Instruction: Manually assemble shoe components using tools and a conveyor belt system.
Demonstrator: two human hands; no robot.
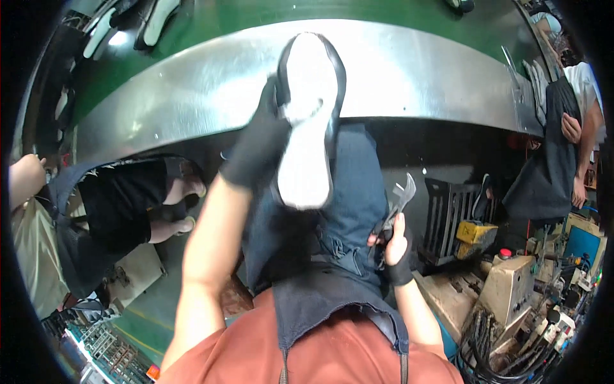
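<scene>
Nearest the lens, an orange shirt (pixel 332 349) and a dark blue apron (pixel 339 256) are filling the lower middle of my view, and I am looking down over them. Beyond, a long curved steel bench edge (pixel 192 96) is sweeping across the far side, with a green belt (pixel 256 16) lying behind it. At the right, another person in a dark apron (pixel 550 147) is standing by grey machinery (pixel 505 288); at the left, a seated person (pixel 128 198) is showing only in part. My left hand (pixel 259 150), in a black glove, is holding up a black shoe (pixel 310 121) with its white sole facing the camera, toe near, heel far, in the middle over the bench edge; the fingers are wrapping its left side, though I cannot tell their exact spread. My right hand (pixel 393 246), lower and to the right, is closing its fingers around the handles of metal pliers (pixel 398 205), whose head is pointing up and away.
</scene>
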